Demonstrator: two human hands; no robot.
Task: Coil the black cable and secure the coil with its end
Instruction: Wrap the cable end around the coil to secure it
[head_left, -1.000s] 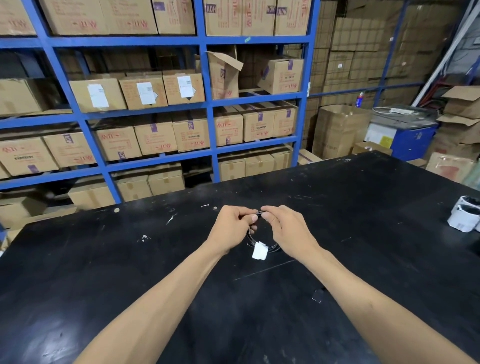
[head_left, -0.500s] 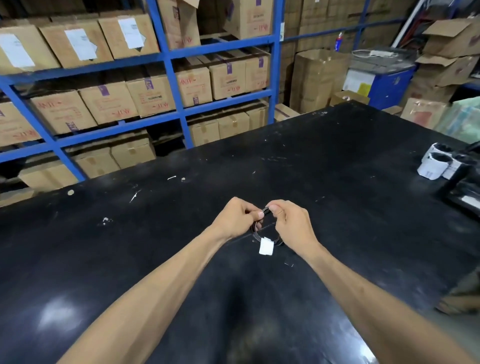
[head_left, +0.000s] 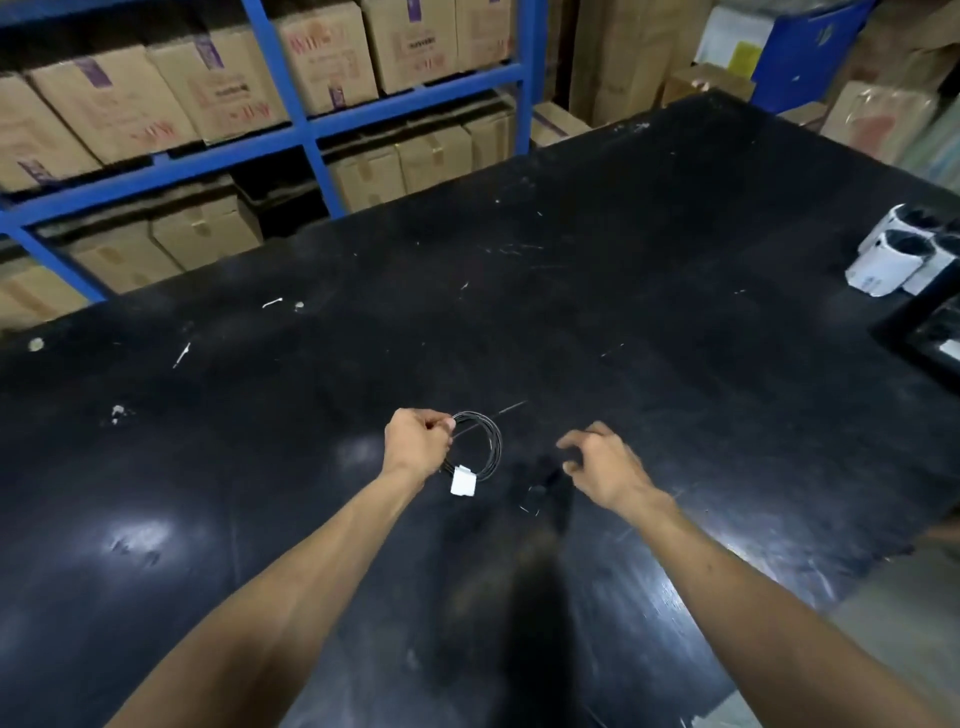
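Observation:
A thin black cable (head_left: 492, 446) is wound into a small round coil with a white tag (head_left: 463, 481) hanging from its lower edge. My left hand (head_left: 418, 442) pinches the coil at its left side and holds it just above the black table (head_left: 623, 322). A short cable end (head_left: 511, 407) sticks out up and to the right of the coil. My right hand (head_left: 597, 465) hovers to the right of the coil, apart from it, fingers curled and spread, holding nothing.
White rolls (head_left: 896, 252) stand at the table's right edge beside a dark tray (head_left: 922, 332). Blue shelving (head_left: 291, 130) full of cardboard boxes runs behind the table's far edge. Small white scraps (head_left: 272, 302) lie on the far left of the tabletop.
My right hand has let go of the coil and moved off to the right. The left hand keeps hold of the coil. The camera has tilted further down.

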